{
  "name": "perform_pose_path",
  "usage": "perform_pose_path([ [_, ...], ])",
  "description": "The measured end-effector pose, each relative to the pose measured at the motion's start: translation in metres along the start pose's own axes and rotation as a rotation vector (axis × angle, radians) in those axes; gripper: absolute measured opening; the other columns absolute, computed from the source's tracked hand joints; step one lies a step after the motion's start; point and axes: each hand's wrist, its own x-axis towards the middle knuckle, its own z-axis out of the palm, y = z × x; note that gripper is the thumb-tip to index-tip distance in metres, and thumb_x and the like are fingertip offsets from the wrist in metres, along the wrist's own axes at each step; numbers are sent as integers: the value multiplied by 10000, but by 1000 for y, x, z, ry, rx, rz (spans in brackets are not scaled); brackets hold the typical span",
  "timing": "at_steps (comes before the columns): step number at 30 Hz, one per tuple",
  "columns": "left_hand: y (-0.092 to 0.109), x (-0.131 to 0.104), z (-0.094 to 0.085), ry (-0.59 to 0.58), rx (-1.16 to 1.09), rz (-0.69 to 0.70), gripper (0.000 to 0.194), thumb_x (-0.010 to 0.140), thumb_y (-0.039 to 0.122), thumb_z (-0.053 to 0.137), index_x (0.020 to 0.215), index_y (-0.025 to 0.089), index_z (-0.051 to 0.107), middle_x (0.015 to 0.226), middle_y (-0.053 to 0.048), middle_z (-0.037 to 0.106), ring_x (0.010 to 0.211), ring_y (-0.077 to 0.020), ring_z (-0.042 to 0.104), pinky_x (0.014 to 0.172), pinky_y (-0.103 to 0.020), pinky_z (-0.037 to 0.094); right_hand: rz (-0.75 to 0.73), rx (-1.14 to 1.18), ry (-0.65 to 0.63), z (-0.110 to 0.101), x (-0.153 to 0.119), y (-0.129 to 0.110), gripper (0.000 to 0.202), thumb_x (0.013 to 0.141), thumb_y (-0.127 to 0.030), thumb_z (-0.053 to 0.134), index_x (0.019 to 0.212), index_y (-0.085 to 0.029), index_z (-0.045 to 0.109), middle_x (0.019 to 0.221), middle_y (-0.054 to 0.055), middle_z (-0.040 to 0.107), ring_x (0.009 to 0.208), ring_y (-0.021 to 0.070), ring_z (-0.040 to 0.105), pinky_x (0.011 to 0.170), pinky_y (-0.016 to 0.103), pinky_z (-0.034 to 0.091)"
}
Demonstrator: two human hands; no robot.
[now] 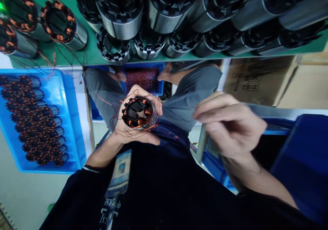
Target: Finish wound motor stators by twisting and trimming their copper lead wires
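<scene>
My left hand (123, 133) is wrapped around a motor stator (133, 114) with its slotted black end facing up. Copper windings fill some of its slots, and thin loose copper wires trail around its rim and over my fingers. To the right, apart from the stator, my right hand (232, 122) is raised with thumb and fingertips pressed together, slightly blurred. Whatever is in that pinch, perhaps nothing, is too fine to see. Wound stators (60, 22) with loose wire ends stand at the left of the green bench, beside rows of stators (120, 27) with black slotted ends.
A blue tray (73, 120) on the left holds many small wound stators. Below the green bench top (89, 57), a blue bin (162, 66) of reddish bits sits between my feet. Cardboard boxes (256, 76) and a dark blue crate (302, 165) are at right.
</scene>
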Motion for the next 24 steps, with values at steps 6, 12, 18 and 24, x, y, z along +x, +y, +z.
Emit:
perform_pose_path([
  [6, -7, -20, 9, -132, -127, -141, 1110, 445, 795, 1272, 1251, 292, 699, 1178, -74, 746, 1052, -310, 820, 933, -458, 743, 80, -179, 74, -4, -5, -4, 320, 1207, -595, 820, 1380, -361, 954, 1056, 66, 785, 977, 231, 734, 839, 400, 629],
  [12, -8, -32, 17, -9, -155, -187, 1020, 473, 769, 1268, 1224, 275, 785, 1228, -94, 732, 1062, -307, 785, 916, -453, 735, 38, -214, 118, -10, -17, 4, 170, 1201, -397, 849, 1317, -420, 971, 994, 26, 785, 875, 201, 731, 792, 378, 592],
  [18, -12, -33, 14, -60, -266, -265, 984, 550, 711, 1257, 1313, 307, 788, 1191, -92, 808, 1105, -342, 853, 1024, -531, 766, 145, -207, 74, -7, -12, 11, 259, 1225, -535, 764, 1291, -403, 976, 1015, 63, 800, 886, 242, 738, 791, 416, 631],
  [24, -12, -36, 14, -13, -229, -355, 937, 572, 796, 1200, 1229, 262, 799, 898, -40, 709, 954, -306, 823, 838, -453, 760, 188, -228, 107, -8, -12, 10, 262, 1231, -508, 750, 1272, -385, 977, 1033, 66, 819, 878, 239, 745, 802, 415, 646],
])
